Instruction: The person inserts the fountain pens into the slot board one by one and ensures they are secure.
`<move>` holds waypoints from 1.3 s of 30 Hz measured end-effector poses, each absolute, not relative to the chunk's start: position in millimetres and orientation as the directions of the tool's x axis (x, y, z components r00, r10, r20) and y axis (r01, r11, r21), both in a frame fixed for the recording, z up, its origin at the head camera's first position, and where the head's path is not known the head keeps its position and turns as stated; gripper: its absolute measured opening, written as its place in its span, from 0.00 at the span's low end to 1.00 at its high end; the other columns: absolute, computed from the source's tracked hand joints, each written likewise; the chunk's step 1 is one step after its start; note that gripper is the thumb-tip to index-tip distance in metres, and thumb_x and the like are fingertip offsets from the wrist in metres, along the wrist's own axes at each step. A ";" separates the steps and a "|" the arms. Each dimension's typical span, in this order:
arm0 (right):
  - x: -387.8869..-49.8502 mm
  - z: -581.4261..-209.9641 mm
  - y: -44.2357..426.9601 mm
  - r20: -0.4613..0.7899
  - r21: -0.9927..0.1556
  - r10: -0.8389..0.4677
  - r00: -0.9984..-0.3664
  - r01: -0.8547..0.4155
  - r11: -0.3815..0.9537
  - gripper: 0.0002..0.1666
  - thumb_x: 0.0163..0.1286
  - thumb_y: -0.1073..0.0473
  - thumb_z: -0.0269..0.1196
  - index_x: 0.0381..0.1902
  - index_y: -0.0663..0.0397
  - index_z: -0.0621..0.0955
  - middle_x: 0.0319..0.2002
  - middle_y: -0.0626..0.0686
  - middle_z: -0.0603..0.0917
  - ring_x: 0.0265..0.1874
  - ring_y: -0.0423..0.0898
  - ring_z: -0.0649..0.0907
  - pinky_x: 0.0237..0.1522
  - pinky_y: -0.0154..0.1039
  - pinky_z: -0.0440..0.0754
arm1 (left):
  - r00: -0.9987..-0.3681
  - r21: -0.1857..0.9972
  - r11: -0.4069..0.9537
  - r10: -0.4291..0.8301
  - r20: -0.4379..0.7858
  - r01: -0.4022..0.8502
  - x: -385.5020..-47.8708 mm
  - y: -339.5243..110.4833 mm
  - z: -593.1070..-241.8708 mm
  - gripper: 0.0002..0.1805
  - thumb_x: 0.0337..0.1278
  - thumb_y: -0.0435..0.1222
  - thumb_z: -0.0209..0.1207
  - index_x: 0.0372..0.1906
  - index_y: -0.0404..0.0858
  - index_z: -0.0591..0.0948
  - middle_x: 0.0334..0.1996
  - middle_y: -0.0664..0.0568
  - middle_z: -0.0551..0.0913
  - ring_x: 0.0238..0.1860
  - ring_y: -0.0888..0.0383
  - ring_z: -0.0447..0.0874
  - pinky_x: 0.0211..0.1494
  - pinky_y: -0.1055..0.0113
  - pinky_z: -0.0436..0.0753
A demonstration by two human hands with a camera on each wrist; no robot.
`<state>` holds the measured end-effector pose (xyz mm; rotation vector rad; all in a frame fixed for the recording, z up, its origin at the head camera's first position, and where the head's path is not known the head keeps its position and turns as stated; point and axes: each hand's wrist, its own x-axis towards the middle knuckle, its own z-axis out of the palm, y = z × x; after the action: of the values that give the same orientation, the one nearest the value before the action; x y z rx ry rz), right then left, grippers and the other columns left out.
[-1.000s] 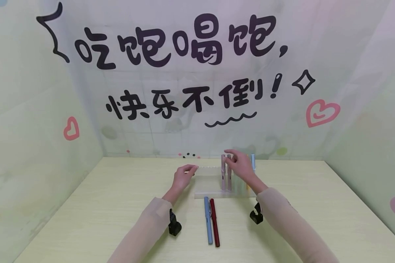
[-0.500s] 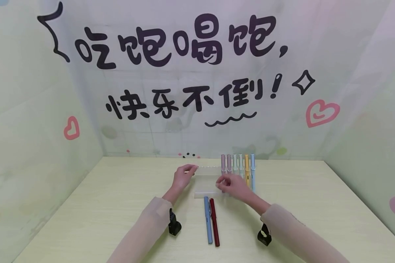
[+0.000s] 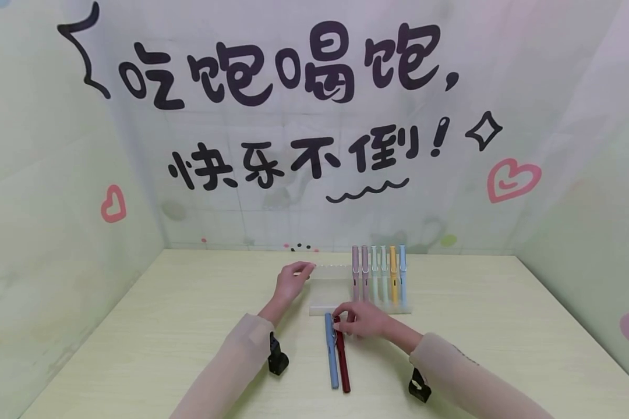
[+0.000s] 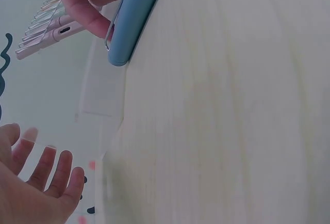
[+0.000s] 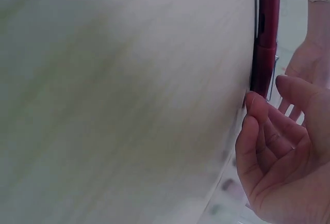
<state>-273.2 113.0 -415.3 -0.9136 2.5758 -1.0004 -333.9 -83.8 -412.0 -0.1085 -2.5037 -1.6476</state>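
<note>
My left hand [image 3: 290, 285] pinches the left end of a clear pen rack [image 3: 329, 291] between thumb and forefinger; the other fingers spread loosely in the left wrist view. In front of the rack, a blue pen [image 3: 332, 364] and a dark red pen [image 3: 344, 366] lie side by side on the table. The right hand [image 3: 364, 320] is at the red pen's cap end, thumb and forefinger on either side of it, as the right wrist view shows with the red pen [image 5: 267, 22]. The blue pen [image 4: 136, 22] looms close in the left wrist view, its clip beside the right fingers.
Several pens stand in the rack's right part: two mauve pens [image 3: 354, 279], two pale green pens [image 3: 374, 285], a yellow pen [image 3: 394, 279] and a light blue pen [image 3: 402, 279]. Behind the pale table [image 3: 162, 343] hangs a printed cloth backdrop [image 3: 293, 221].
My right hand has come down from the upright pens, past the rack's front, to the red pen's cap. The left hand has stayed at the rack's end.
</note>
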 end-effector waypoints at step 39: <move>-261.2 -412.5 114.3 0.043 -0.542 -0.505 -0.862 -0.444 0.713 0.06 0.57 0.59 0.61 0.30 0.52 0.74 0.13 0.43 0.71 0.12 0.37 0.69 0.14 0.31 0.66 | -0.991 0.917 0.380 -0.013 0.133 0.118 -332.7 -84.4 -407.5 0.17 0.58 0.43 0.53 0.44 0.35 0.79 0.35 0.47 0.79 0.37 0.53 0.76 0.35 0.64 0.75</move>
<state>-261.2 114.3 -412.5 -0.7801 2.8068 -0.8457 -332.7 -84.4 -407.5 -0.0955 -2.5094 -1.6837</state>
